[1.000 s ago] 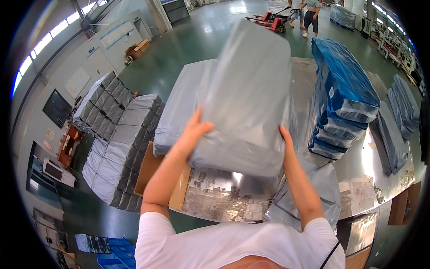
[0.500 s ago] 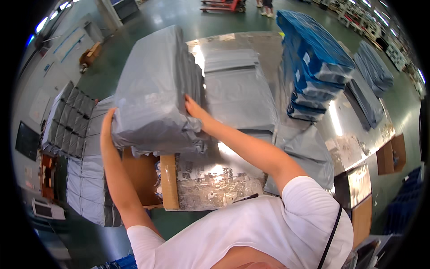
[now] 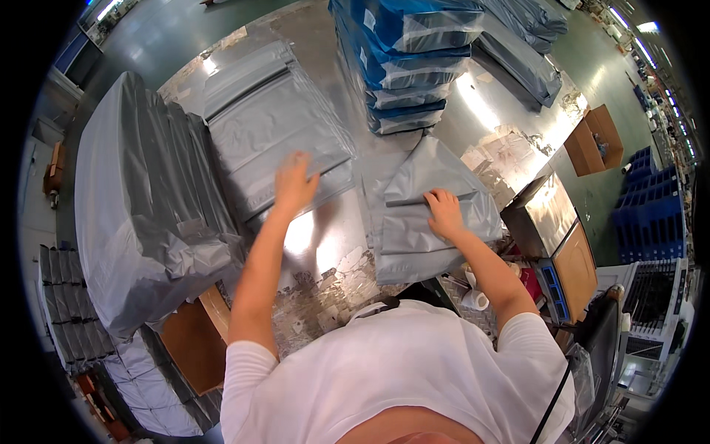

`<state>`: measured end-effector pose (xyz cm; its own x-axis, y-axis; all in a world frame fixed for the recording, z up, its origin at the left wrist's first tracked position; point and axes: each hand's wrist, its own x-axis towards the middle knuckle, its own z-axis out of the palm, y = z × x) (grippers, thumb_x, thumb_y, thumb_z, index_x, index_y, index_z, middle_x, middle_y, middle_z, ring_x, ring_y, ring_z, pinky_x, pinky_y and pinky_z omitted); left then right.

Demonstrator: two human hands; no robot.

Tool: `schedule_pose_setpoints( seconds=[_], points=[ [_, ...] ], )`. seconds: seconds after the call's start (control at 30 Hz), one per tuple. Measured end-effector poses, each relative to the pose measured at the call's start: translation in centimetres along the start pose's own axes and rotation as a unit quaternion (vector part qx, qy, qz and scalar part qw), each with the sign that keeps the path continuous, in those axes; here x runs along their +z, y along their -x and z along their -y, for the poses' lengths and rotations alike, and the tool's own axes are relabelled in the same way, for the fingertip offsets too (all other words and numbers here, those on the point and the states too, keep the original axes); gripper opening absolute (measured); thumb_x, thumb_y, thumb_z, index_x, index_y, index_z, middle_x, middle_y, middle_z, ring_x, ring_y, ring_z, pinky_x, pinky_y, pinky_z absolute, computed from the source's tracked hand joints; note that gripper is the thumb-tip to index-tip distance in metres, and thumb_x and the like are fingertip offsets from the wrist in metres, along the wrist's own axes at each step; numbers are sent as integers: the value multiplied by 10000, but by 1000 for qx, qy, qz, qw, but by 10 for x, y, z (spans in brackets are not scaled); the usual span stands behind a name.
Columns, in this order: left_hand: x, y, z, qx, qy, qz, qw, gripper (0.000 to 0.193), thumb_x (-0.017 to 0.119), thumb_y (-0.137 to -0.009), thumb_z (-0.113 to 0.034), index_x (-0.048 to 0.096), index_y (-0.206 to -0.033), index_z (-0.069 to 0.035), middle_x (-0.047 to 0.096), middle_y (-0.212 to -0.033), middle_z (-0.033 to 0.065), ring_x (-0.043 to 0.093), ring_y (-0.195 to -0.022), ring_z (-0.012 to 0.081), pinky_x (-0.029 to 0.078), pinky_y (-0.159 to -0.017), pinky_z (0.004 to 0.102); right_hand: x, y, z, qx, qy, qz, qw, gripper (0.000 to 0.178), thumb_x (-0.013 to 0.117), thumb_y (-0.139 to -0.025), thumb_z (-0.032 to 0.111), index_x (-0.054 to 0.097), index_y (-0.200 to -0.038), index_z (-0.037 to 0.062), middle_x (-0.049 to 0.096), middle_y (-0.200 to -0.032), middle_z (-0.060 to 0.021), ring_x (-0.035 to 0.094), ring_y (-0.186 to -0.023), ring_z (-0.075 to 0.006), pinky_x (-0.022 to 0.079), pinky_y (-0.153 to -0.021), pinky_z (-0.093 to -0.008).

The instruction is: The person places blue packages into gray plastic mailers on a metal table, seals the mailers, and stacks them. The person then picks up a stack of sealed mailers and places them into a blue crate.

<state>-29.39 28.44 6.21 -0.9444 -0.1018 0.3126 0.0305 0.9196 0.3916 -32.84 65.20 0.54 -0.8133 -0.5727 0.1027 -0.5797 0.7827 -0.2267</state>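
Observation:
My left hand point(image 3: 296, 183), blurred by motion, is open above the near edge of a pile of flat grey plastic bags point(image 3: 285, 126); nothing shows in it. Fingers spread, my right hand point(image 3: 446, 214) rests on loose grey plastic bags point(image 3: 414, 240) lying creased at the right of the metal-topped table point(image 3: 344, 277). Its fingertips touch the upper bag; what lies under the palm is hidden. To the left of my left arm stands a bulky stack wrapped in grey plastic point(image 3: 140, 200), untouched by either hand.
Blue plastic-wrapped packs point(image 3: 407, 66) rise in a stack at the table's far side, with long grey packages point(image 3: 518, 70) beyond. An open cardboard box point(image 3: 196, 344) sits below the grey stack. At right are a metal-topped box point(image 3: 547, 214) and another carton point(image 3: 595, 140).
Both hands have let go of the bulky grey stack, which now stands at the left. My right hand has come down onto the loose bags; the view has turned rightward.

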Motion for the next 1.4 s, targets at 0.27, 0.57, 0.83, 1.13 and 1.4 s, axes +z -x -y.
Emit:
schedule_pose_setpoints(
  seconds=[0.27,0.57,0.83,1.13,1.4],
  points=[
    [39,-13,85,-194,-88,334,918,417,670,-636,-333,583,-977,-109,550,-1015,98,497,-980,316,397,-787,448,3,-50,-12,-101,41,9,994,496,673,-593,143,567,-1078,130,502,-1111,-88,417,-1121,-264,294,-979,-452],
    [44,51,34,37,-58,182,981,350,656,-671,-212,548,-984,-99,519,-956,77,519,-876,272,415,-755,396,14,-141,-22,-88,-124,177,973,612,753,-578,281,531,-1126,126,506,-1126,-77,398,-1153,-269,267,-1000,-444],
    [26,40,25,-30,-177,281,943,434,630,-706,-261,543,-1096,-93,525,-1064,138,538,-917,300,442,-781,400,30,-187,-39,-73,29,332,940,720,780,-540,291,482,-1178,139,587,-952,-94,505,-1028,-295,351,-892,-422],
    [39,65,38,-160,12,273,949,429,571,-771,-335,524,-1161,-161,522,-1011,115,520,-957,297,437,-797,378,28,-136,-80,-127,-86,300,941,227,595,-769,281,528,-780,64,572,-743,-126,562,-755,-294,417,-625,-408],
    [39,72,75,-49,-90,136,985,329,573,-781,-284,553,-1092,-179,501,-1064,96,490,-1015,287,383,-831,495,-229,-131,74,-338,69,-210,915,93,570,-728,88,518,-805,88,532,-623,-77,545,-553,-269,411,-464,-350]
  ],
)
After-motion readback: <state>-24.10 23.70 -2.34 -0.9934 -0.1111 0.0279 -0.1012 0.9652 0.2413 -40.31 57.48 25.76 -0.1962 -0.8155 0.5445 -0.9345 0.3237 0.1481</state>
